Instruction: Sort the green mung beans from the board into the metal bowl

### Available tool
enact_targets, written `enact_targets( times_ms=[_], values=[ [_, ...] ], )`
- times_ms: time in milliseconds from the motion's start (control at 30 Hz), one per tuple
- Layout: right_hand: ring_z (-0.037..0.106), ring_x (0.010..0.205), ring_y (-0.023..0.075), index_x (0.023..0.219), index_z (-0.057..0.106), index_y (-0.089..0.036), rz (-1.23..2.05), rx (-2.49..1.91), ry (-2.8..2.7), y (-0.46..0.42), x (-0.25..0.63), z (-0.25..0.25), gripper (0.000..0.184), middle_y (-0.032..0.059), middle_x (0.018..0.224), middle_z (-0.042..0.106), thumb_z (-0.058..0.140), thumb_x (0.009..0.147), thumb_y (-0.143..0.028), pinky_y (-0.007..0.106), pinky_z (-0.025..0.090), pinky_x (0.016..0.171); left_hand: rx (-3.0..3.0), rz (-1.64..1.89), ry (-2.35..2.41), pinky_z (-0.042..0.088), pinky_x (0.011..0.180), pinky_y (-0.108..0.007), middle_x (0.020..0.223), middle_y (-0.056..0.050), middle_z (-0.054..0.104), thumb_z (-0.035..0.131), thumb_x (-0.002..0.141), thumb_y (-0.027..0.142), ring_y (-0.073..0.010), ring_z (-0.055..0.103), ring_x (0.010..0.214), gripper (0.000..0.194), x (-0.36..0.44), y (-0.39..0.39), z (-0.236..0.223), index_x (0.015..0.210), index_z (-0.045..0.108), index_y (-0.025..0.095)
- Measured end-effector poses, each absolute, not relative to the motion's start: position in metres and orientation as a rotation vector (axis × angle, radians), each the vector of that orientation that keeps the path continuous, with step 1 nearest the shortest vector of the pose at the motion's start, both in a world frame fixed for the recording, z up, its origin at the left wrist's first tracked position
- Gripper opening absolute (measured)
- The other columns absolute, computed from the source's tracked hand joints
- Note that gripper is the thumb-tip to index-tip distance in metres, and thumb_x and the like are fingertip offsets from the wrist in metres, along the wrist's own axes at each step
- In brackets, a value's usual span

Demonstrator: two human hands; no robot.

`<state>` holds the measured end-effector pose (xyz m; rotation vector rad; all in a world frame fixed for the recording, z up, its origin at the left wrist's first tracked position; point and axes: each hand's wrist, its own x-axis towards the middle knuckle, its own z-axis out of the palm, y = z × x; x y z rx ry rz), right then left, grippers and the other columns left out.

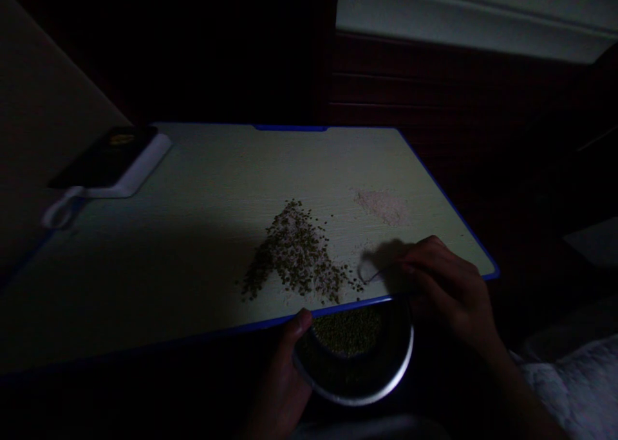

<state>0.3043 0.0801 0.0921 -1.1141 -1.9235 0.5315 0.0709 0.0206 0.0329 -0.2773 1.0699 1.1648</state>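
My left hand (284,375) grips a round metal bowl (386,382) held just under the near edge of the table, thumb over the rim. Greenish grains (348,330) lie inside the bowl. My right hand (447,285) rests on the table near its front right corner, fingers curled and pinched toward a few scattered grains; whether anything is between the fingertips I cannot make out. To its left a mixed pile of green grains and pale rice (297,253) spreads over the light tabletop (217,189). A small pale pinkish pile (381,205) lies farther back.
The scene is very dark. A dark phone (103,157) lies on a white power bank (140,173) with a looped cable (60,211) at the table's back left. A blue edge (290,128) borders the table. White fabric (579,388) shows at lower right.
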Motion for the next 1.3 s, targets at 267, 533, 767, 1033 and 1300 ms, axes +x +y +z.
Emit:
enact_targets(
  times_ms=[267,533,767,1033,1300],
  values=[
    [0.065,0.091,0.0197,0.109,0.073,-0.025,0.506,-1.133,-1.931,0.0791,0.302,0.091,0.022,0.0029,0.097,0.074,0.058,0.096,-0.014,0.038,0.05,0.076,-0.293,1.14,1.033,0.054,0.107,-0.048,0.11,-0.013,0.083,0.068,0.089,0.016,-0.0325,0.072,0.117,0.055,0.0709,0.0199,0.034,0.143,0.058,0.013],
    [0.065,0.091,0.0204,0.108,0.074,-0.027,0.555,-1.066,-1.937,0.0778,0.3037,0.0885,0.024,0.0026,0.097,0.075,0.061,0.094,-0.012,0.039,0.051,0.077,-0.275,1.111,1.086,0.056,0.105,-0.049,0.101,-0.011,0.085,0.067,0.09,0.018,-0.0321,0.076,0.11,0.04,0.0735,0.0212,0.0375,0.13,0.066,0.012],
    [0.065,0.089,0.022,0.107,0.074,-0.026,0.566,-1.045,-1.948,0.0776,0.3038,0.0883,0.022,0.0047,0.095,0.074,0.061,0.094,-0.013,0.042,0.051,0.075,-0.276,1.125,1.038,0.055,0.105,-0.048,0.103,-0.014,0.084,0.067,0.09,0.017,-0.0324,0.076,0.11,0.044,0.0739,0.0215,0.0391,0.133,0.065,0.009],
    [0.062,0.089,0.0205,0.11,0.074,-0.026,0.542,-0.968,-2.002,0.0768,0.306,0.0879,0.026,0.0042,0.093,0.071,0.061,0.094,-0.01,0.041,0.049,0.074,-0.272,1.13,1.031,0.054,0.107,-0.047,0.1,-0.011,0.085,0.065,0.092,0.017,-0.0307,0.076,0.111,0.042,0.0746,0.0232,0.0415,0.134,0.064,0.012],
    [0.064,0.088,0.0199,0.109,0.073,-0.027,0.498,-1.028,-1.912,0.0718,0.31,0.0844,0.027,0.0019,0.093,0.073,0.061,0.094,-0.009,0.039,0.048,0.074,-0.283,1.127,0.994,0.054,0.107,-0.045,0.102,-0.013,0.084,0.068,0.091,0.019,-0.0325,0.073,0.117,0.042,0.0729,0.0215,0.0365,0.131,0.065,0.01]
  ],
)
